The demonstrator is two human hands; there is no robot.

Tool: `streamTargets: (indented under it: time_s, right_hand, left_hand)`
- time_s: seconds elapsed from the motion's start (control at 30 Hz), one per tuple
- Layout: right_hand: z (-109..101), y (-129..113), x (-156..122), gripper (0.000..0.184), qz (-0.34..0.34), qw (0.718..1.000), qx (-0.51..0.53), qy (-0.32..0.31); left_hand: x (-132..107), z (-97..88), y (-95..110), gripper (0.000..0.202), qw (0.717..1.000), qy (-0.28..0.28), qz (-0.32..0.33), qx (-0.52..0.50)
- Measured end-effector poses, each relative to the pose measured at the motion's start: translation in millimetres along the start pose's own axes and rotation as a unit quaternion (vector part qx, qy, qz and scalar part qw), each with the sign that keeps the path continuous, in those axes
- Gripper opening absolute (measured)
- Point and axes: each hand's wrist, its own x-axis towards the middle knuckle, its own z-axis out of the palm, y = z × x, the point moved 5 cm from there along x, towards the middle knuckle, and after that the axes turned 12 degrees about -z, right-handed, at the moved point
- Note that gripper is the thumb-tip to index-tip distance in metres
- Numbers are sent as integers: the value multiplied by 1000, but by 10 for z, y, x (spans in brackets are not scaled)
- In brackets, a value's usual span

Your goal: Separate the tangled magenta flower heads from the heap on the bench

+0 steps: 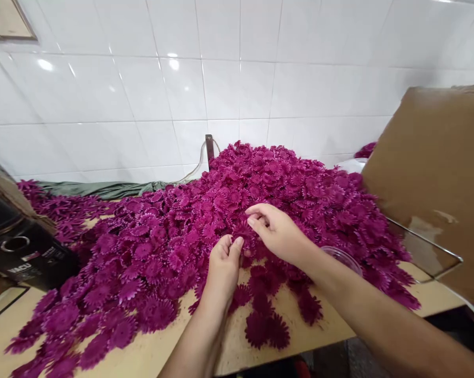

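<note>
A large heap of magenta artificial flower pieces (237, 189), round with toothed petal edges, covers much of the table. My left hand (225, 258) is closed in a pinch at the heap's front, with a bit of magenta flower piece showing at its thumb and fingertip. My right hand (274, 229) hovers just up and to the right, thumb and fingers drawn together; whatever is in them is too small or hidden to make out. Between the hands lies a flower piece (243, 229). Several loose flower pieces (267, 328) rest on the tabletop below.
A clear plastic tub (342, 258) sits partly behind my right forearm. At right leans a large cardboard sheet (433, 184) beside a wire frame (421, 239). A black box (24, 252) stands at left. Green cloth (98, 190) lies along the tiled wall (221, 89).
</note>
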Motion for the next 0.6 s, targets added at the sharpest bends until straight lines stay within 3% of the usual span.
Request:
streamTargets:
  time_s: [0.07,0.2,0.37,0.47,0.57,0.6]
  right_hand:
    - [15,12,-17,19,-5,999,23,-32]
    - [87,56,-36,3,9,992,62,-113]
    - [141,157,8,14,83,980,146,-106]
    - [-28,317,149,15,95,991,85,-30]
    - [-513,559,284,18,123,975,-71,170]
    - [-639,642,309,19,151,965,-84,195]
  left_hand:
    - [33,-22,-45,41,1000,-16,-17,17]
    - [46,9,-41,42,996,-59,-14,67]
    - [-13,96,82,32,983,-83,53,152]
    - [-116,90,138,28,975,-58,92,192]
    - [-252,67,138,27,959,-101,106,243]
    - [-276,25,140,27,956,-100,108,254]
